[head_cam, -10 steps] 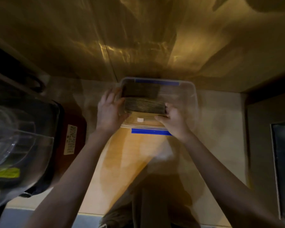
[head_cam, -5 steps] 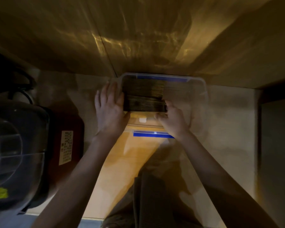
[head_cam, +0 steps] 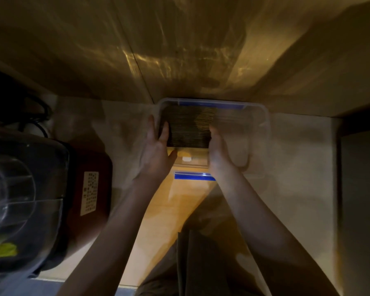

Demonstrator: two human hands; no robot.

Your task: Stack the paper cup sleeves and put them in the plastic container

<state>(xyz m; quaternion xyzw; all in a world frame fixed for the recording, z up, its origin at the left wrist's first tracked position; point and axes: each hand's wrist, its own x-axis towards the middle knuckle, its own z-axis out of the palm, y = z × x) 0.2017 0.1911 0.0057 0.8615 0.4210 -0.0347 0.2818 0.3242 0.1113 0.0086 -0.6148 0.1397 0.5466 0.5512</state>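
A clear plastic container [head_cam: 263, 133] with blue clips stands on the counter against the back wall. Inside its left half sits a dark ribbed stack of paper cup sleeves [head_cam: 189, 127]. My left hand [head_cam: 156, 152] presses flat against the stack's left end, thumb on its front. Pressed to the stack's right end is my right hand [head_cam: 219, 152], so the stack is held between both palms. The container's right half looks empty. More flattened sleeves [head_cam: 192, 259] lie in shadow near the front edge, between my forearms.
A dark red appliance [head_cam: 90, 189] with a white label and a clear-lidded vessel [head_cam: 19, 199] fill the left side. A dark block [head_cam: 361, 199] stands at the right. The wooden wall rises right behind the container.
My hands have shifted from gripping the stack's front corners to flat palms on its two ends. The stack sits deeper in the container. The camera has tilted slightly.
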